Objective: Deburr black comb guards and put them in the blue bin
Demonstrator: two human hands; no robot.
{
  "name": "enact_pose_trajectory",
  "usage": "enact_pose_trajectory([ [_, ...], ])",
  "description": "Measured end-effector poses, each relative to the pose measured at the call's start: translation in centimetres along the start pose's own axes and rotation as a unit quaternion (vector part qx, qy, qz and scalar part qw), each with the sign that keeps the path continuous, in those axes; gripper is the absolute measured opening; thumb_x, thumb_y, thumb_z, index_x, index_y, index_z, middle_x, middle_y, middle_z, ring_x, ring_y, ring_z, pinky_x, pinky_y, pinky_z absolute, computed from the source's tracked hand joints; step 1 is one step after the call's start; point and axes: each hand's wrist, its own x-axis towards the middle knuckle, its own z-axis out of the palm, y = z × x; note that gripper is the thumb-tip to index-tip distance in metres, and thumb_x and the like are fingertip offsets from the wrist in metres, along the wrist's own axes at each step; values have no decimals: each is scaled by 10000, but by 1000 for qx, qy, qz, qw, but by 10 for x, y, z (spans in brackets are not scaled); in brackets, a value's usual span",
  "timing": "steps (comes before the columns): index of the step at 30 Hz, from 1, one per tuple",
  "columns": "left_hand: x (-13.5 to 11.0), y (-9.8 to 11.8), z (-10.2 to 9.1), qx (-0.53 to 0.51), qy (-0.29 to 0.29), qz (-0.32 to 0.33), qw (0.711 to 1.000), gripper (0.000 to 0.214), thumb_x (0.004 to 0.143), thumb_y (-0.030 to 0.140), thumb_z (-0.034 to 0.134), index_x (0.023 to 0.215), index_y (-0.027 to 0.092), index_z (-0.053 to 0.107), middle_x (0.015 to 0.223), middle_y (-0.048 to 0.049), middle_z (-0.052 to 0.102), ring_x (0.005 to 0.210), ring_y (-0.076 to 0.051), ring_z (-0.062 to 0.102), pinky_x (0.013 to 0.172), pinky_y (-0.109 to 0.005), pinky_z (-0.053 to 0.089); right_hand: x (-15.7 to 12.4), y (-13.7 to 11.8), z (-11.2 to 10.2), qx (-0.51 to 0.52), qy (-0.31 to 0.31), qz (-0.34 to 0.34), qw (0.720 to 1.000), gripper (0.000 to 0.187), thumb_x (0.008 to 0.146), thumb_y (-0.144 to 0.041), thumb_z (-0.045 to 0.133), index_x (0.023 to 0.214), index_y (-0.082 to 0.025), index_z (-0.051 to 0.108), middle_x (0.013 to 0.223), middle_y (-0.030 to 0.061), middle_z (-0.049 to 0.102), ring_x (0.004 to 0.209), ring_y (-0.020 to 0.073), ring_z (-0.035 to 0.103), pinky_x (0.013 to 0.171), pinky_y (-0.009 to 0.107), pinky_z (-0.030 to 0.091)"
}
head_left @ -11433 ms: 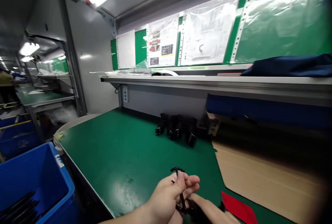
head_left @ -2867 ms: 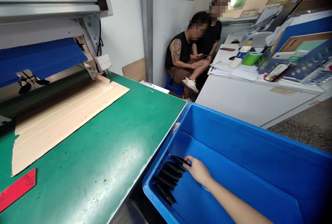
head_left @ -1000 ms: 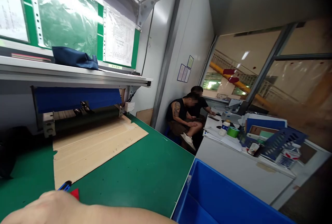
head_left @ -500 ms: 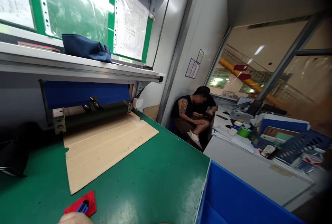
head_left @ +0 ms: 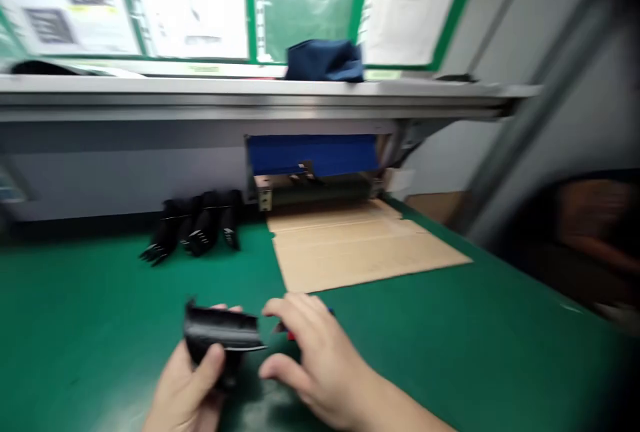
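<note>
My left hand grips a black plastic part and holds it just above the green bench top, near its front edge. My right hand lies palm down on the bench right beside the part, with the fingers curled over something red and blue that is mostly hidden. Whether the right hand grips that thing I cannot tell. The whole picture is blurred by motion.
Several black comb-like parts lie in a row at the back of the bench. A sheet of cardboard lies in front of a blue-topped roller unit. A dark blue bag rests on the shelf above.
The view has swung left from the bench's right end to its middle. Both hands are now in view, the left one holding a black part; the seated people and blue bin are out of view.
</note>
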Motion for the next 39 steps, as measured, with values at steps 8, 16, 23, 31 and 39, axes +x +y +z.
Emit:
enact_pose_trajectory([
  [8, 5, 8, -8, 10, -59, 25, 998, 601, 552, 342, 886, 1047, 160, 598, 1121, -156, 663, 1030, -320, 627, 926, -407, 474, 6, -5, 4, -63, 16, -79, 995, 601, 1056, -660, 141, 1082, -184, 506, 928, 48, 487, 776, 260, 460, 662, 332, 299],
  [16, 5, 13, -13, 68, -98, 56, 991, 570, 590, 361, 866, 1048, 172, 584, 1063, -117, 684, 964, -255, 648, 873, -345, 494, 11, -3, 3, -129, -19, -78, 988, 731, 1058, -594, -25, 776, -162, 493, 762, 29, 419, 654, 226, 380, 591, 303, 190],
  [23, 3, 18, -12, 89, -101, 62, 989, 531, 565, 343, 880, 998, 175, 621, 1026, -104, 692, 942, -247, 655, 826, -320, 521, 10, -3, 4, -153, -12, -111, 982, 676, 1102, -536, 66, 672, -165, 434, 676, 13, 400, 584, 199, 342, 561, 296, 161],
  [31, 3, 19, -11, 115, -100, 72, 986, 475, 575, 340, 870, 965, 181, 650, 993, -105, 698, 925, -243, 648, 823, -313, 512, 9, 5, 4, -69, -88, -96, 989, 723, 1059, -639, 19, 689, -171, 428, 657, 6, 447, 586, 196, 393, 573, 302, 223],
  [39, 0, 17, -6, 36, -109, 44, 992, 494, 560, 314, 881, 969, 213, 623, 1011, -83, 695, 926, -247, 644, 846, -343, 486, 7, -8, 8, 124, -4, -6, 992, 699, 952, -823, 205, 839, -188, 473, 792, 14, 460, 675, 212, 421, 601, 285, 307],
])
